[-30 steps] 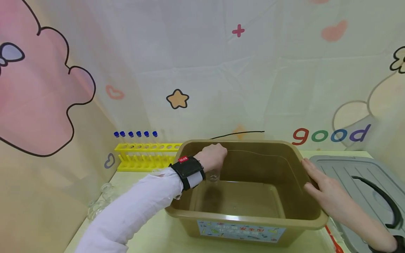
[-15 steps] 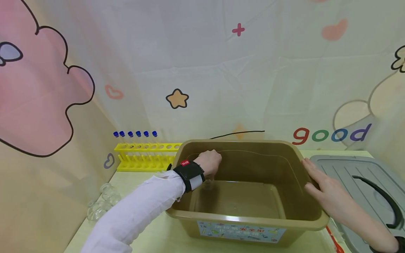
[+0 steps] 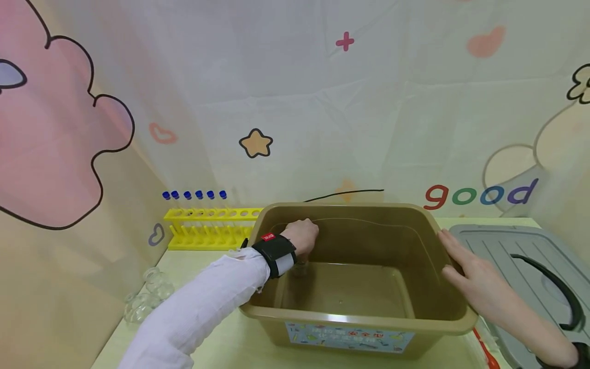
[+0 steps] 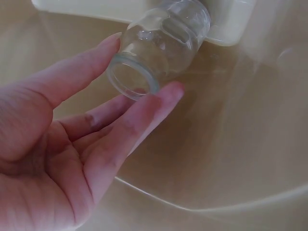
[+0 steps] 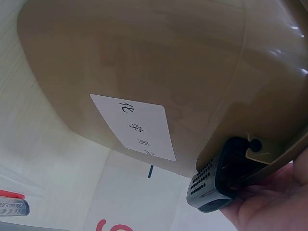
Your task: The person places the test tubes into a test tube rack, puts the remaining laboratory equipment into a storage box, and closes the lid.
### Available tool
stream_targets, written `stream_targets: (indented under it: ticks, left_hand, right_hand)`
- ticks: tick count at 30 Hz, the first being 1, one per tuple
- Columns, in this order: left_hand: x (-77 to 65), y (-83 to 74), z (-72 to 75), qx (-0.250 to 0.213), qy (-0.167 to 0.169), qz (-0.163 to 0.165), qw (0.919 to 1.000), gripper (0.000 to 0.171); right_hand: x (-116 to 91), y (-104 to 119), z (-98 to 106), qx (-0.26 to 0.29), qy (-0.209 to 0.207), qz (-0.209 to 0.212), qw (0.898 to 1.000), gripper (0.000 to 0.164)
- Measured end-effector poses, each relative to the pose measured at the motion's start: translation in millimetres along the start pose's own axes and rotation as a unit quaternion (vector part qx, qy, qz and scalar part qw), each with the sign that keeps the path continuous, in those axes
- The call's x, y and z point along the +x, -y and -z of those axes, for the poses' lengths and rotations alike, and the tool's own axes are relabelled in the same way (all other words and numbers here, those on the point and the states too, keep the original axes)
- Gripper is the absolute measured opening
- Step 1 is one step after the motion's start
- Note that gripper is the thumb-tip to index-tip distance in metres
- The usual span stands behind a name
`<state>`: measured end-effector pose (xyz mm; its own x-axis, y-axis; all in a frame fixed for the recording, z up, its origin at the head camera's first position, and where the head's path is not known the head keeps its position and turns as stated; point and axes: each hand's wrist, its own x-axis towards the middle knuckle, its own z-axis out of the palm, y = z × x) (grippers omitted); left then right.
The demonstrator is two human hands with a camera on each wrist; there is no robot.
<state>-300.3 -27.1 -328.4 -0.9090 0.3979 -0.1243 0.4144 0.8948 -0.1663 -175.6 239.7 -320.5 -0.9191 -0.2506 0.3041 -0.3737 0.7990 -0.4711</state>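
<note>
My left hand (image 3: 300,237) reaches down inside a tan plastic bin (image 3: 359,323). Thumb and fingers pinch a small clear glass bottle (image 4: 166,41) around its thick rim. In the left wrist view the bottle is tilted, mouth toward the palm, its base overlapping the pale edge of the bin's floor. Only a little of the glass shows below the hand in the head view. At the bin's right side my right hand (image 3: 484,282) rests on the rim, fingers straight and thumb spread toward the inside. A black side handle (image 5: 209,185) sits against that hand.
Several empty glass bottles (image 3: 140,307) stand left of the bin. Behind them is a yellow rack (image 3: 184,243) holding blue-capped test tubes. On the right lies a grey lid (image 3: 479,238) with a black handle, a red item (image 3: 486,351) beside it. A syringe (image 5: 14,207) lies near the bin.
My left hand has moved down and slightly left inside the bin, carrying the glass bottle lower toward its floor. The right hand stays on the rim.
</note>
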Motion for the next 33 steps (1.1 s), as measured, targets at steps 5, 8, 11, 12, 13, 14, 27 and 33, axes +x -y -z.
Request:
stream_targets:
  ticks: [5,8,11,12,13,14,27,33]
  left_hand:
    - [0.6,-0.4,-1.7,0.007,-0.01,0.005,0.9999,0.016]
    - [0.4,-0.7,-2.7,0.005,-0.011,0.006,0.9999,0.016]
    - [0.1,-0.9,-3.0,0.004,-0.008,0.004,1.0,0.018]
    - [-0.1,-1.0,-2.9,0.003,-0.005,0.003,1.0,0.02]
    - [-0.4,-1.0,-2.8,0.001,-0.004,0.001,1.0,0.019]
    - [-0.6,-1.1,-2.5,0.0,-0.004,0.0,1.0,0.017]
    - [1.5,-1.9,6.1,0.018,-0.032,-0.02,0.9991,0.007]
    - [5.2,-2.8,25.1,0.008,-0.003,-0.024,0.9997,0.019]
  right_hand:
    - [0,1,0,-0.001,0.0,-0.001,1.0,0.049]
    - [0,1,0,0.001,-0.002,0.002,1.0,0.049]
    - [0,1,0,0.004,0.0,0.0,1.0,0.049]
    - [0,1,0,0.004,0.0,-0.002,1.0,0.049]
    - [0,1,0,0.005,0.0,-0.002,1.0,0.049]
    - [0,1,0,0.006,0.0,0.002,1.0,0.048]
    - [1,0,0,0.004,0.001,-0.006,1.0,0.048]
    - [1,0,-1,-0.001,-0.005,0.002,1.0,0.048]
